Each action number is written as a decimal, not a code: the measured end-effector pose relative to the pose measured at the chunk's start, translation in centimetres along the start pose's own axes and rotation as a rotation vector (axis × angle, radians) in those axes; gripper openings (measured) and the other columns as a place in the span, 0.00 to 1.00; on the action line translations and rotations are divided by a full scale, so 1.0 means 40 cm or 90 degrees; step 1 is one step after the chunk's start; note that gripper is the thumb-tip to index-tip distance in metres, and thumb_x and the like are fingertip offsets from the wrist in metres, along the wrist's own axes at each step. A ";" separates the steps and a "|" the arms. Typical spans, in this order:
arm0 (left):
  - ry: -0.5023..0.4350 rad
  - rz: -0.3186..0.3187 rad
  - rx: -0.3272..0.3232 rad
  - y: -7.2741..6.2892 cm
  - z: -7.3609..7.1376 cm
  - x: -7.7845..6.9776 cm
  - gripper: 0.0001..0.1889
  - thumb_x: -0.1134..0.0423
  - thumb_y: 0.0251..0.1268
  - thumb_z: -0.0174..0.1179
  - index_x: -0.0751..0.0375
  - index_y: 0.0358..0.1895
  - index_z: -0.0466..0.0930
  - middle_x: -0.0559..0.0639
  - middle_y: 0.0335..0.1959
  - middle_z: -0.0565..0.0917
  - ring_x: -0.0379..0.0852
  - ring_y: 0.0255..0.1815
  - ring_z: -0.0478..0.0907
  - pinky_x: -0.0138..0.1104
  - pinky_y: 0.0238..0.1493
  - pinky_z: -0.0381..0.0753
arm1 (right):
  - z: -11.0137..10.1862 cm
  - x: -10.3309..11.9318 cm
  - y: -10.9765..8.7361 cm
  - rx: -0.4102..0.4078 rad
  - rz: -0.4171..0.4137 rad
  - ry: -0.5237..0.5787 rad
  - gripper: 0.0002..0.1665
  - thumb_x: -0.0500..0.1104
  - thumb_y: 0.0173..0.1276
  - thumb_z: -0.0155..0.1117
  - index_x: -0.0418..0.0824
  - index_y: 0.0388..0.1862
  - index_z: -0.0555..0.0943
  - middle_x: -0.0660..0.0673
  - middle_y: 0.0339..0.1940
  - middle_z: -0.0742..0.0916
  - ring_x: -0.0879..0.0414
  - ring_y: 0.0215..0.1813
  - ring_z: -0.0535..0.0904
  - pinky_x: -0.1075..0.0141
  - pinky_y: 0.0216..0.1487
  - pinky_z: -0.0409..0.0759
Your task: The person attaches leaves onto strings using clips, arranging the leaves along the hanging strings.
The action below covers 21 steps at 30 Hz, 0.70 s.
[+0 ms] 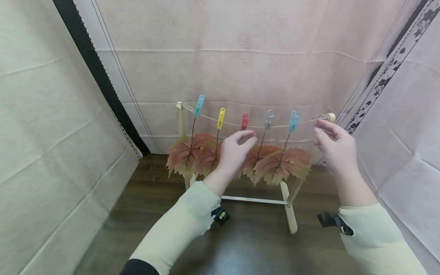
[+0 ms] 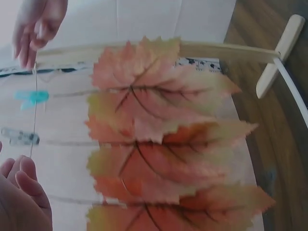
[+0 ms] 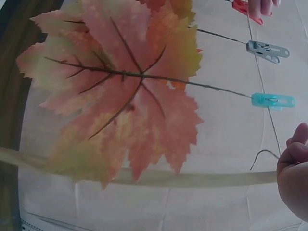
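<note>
Five clothespins stand along a thin string stretched between wooden posts: a blue one, a yellow one, a red one, a grey one and another blue one. Autumn leaves hang by their stems beneath. My left hand, fingers loosely bent, is at the red clothespin and hides its lower end; contact is unclear. Near the string's right end, my right hand has bent fingers beside the string, with no firm grip visible. In the right wrist view, its fingers hide the string's end.
The wooden rack has a left post, a right foot and a white lower bar. It stands on a dark wooden table. Pale cloth walls enclose the sides and back. A loose string end curls near the right hand.
</note>
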<state>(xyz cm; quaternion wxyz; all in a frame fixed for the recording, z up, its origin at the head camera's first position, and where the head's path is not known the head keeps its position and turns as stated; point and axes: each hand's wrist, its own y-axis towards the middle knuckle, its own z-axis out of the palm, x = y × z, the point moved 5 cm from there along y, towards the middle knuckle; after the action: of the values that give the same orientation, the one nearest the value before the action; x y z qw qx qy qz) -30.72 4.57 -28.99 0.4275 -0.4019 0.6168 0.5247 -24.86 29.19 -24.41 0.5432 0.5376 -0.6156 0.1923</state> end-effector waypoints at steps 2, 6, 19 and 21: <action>0.006 0.005 -0.004 0.000 -0.021 0.009 0.13 0.58 0.62 0.61 0.56 0.48 0.83 0.41 0.43 0.84 0.38 0.42 0.79 0.34 0.37 0.77 | -0.005 -0.008 -0.004 -0.003 0.003 0.003 0.27 0.51 0.69 0.58 0.41 0.63 0.73 0.51 0.58 0.80 0.66 0.35 0.77 0.79 0.39 0.75; 0.021 0.008 -0.016 -0.001 -0.051 0.028 0.13 0.58 0.62 0.61 0.56 0.48 0.83 0.44 0.44 0.84 0.39 0.45 0.79 0.34 0.39 0.77 | -0.015 -0.024 -0.009 -0.010 0.009 0.016 0.25 0.49 0.68 0.59 0.43 0.62 0.75 0.52 0.57 0.81 0.66 0.34 0.77 0.80 0.37 0.74; 0.025 -0.003 -0.046 -0.015 -0.142 0.071 0.12 0.59 0.63 0.61 0.56 0.48 0.83 0.48 0.45 0.84 0.40 0.45 0.78 0.38 0.43 0.76 | -0.051 -0.100 -0.035 -0.027 0.019 0.115 0.20 0.41 0.66 0.62 0.42 0.57 0.79 0.59 0.34 0.85 0.67 0.29 0.76 0.80 0.29 0.73; 0.033 -0.006 -0.058 -0.018 -0.163 0.081 0.12 0.59 0.62 0.61 0.56 0.48 0.83 0.47 0.44 0.84 0.40 0.44 0.78 0.37 0.43 0.76 | -0.057 -0.116 -0.041 -0.025 0.032 0.109 0.20 0.41 0.66 0.62 0.43 0.57 0.79 0.61 0.33 0.84 0.67 0.30 0.77 0.80 0.29 0.73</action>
<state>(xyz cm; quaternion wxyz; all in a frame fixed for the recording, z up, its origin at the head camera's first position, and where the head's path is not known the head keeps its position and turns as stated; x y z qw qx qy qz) -31.72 -2.15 -31.74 0.3952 -0.4370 0.6015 0.5396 -23.18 32.58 -28.25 0.5996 0.4926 -0.5838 0.2389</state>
